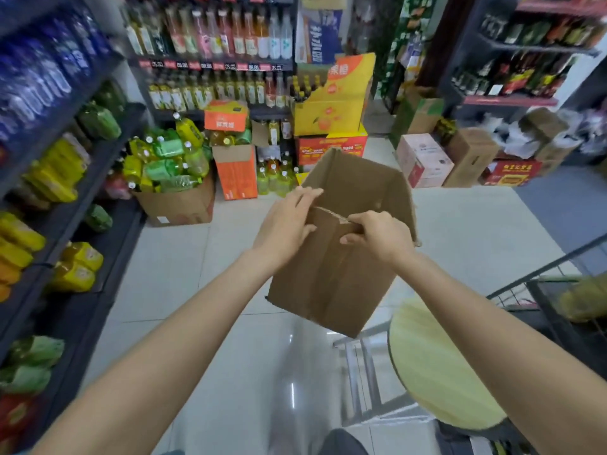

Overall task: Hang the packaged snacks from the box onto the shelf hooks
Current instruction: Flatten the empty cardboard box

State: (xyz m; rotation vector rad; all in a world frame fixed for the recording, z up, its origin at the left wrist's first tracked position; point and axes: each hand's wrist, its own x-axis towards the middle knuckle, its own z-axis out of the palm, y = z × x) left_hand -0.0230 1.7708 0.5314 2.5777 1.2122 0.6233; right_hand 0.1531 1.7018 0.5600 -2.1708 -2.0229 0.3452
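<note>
A plain brown cardboard box [341, 267] is held up in mid-air in front of me, tilted, with its open end facing away. My left hand [285, 221] holds its left edge, fingers stretched along the top and thumb curled on the near face. My right hand [377, 234] grips the near top edge where a strip of tape runs, fingers curled over the rim. The inside of the box is hidden, and no snack packets or shelf hooks can be seen.
Shelves of green and yellow packets [59, 172] line the left. Ahead stand bottle shelves [216, 44], a carton of green bottles [170, 178] and stacked orange and yellow cartons [331, 126]. A round pale-green stool [433, 366] stands low right beside a wire rack [558, 297].
</note>
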